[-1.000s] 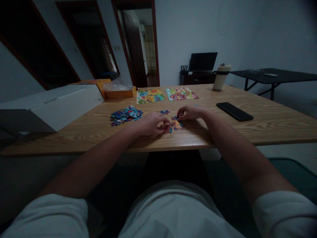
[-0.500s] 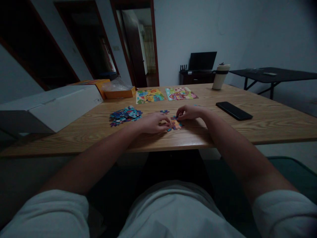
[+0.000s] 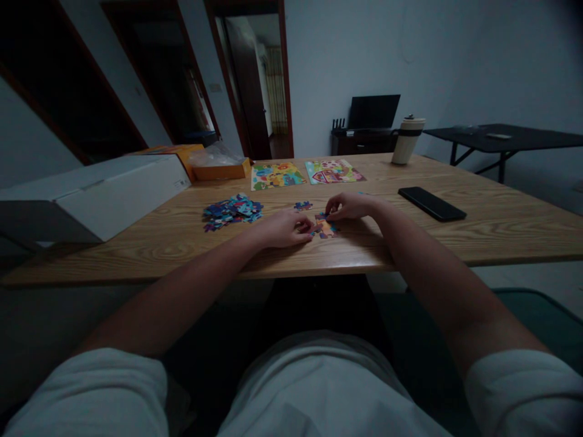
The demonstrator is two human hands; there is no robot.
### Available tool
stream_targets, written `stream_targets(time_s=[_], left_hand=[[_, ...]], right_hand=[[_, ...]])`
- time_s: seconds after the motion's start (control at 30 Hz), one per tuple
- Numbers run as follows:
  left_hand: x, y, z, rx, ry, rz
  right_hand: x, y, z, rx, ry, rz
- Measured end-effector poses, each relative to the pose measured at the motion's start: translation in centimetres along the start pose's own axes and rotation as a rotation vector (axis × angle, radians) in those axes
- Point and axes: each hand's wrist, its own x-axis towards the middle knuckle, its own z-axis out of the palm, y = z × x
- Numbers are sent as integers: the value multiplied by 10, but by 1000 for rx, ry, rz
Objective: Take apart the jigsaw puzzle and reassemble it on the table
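A small patch of joined jigsaw pieces (image 3: pixel 325 228), orange and purple, lies near the table's front edge between my hands. My left hand (image 3: pixel 288 228) is on its left side, thumb and fingers closed on a puzzle piece (image 3: pixel 315 229) at the patch's left edge; the fingers partly cover it. From the upper right, my right hand (image 3: pixel 347 207) reaches in, its fingertips pinched on a dark blue piece at the patch's top edge. Just beyond the patch lies a short strip of joined pieces (image 3: pixel 303 206). Left of my left hand is a heap of loose puzzle pieces (image 3: pixel 233 210), mostly blue.
Two colourful picture sheets (image 3: pixel 277 176) (image 3: pixel 334 172) lie further back on the wooden table (image 3: pixel 364 258). On the left stand a white box (image 3: pixel 109 188) and an orange box (image 3: pixel 223 172) with clear plastic. To the right are a black phone (image 3: pixel 430 203) and a cream tumbler (image 3: pixel 406 142).
My left hand has shifted slightly and its fingers have curled more at the patch's left edge. My right hand stays at the top edge with little movement.
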Motion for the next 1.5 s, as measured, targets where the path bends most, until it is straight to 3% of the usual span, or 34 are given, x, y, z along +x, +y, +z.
stream_targets(time_s=[0.3,0.6,0.87,1.5], left_hand=[[-9,9,2,-304,-79,135],[-10,6,4,-182,-15,148],[-9,20,2,-211,-10,332],[-14,27,11,12,40,348]], right_hand=[[-1,-2,-1,-3,-7,0],[1,1,-1,-18,-20,-34],[-1,0,-2,-9,-24,-18],[-4,-7,-3,-12,-24,-4]])
